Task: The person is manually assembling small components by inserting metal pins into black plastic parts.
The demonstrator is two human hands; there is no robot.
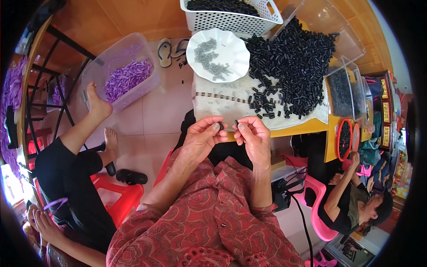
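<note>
Just in front of the table edge, my hands are raised close together. My left hand (201,137) pinches a small black plastic piece (221,126) between thumb and fingertips. A second small black piece (236,123) sticks up from the closed fingertips of my right hand (253,137). A narrow gap lies between the two. Beyond them, a white scalloped plate (236,50) holds many tiny translucent grey pieces (208,58). To its right spreads a large heap of short black plastic pieces (300,66), some scattered toward me on the pale cloth (213,107).
A white perforated basket (231,21) of black pieces stands behind the plate. Clear boxes (344,86) line the right. On the floor at left is a clear tub (129,91) of purple strips. One person sits at left, another at right by a red-rimmed tray (344,139).
</note>
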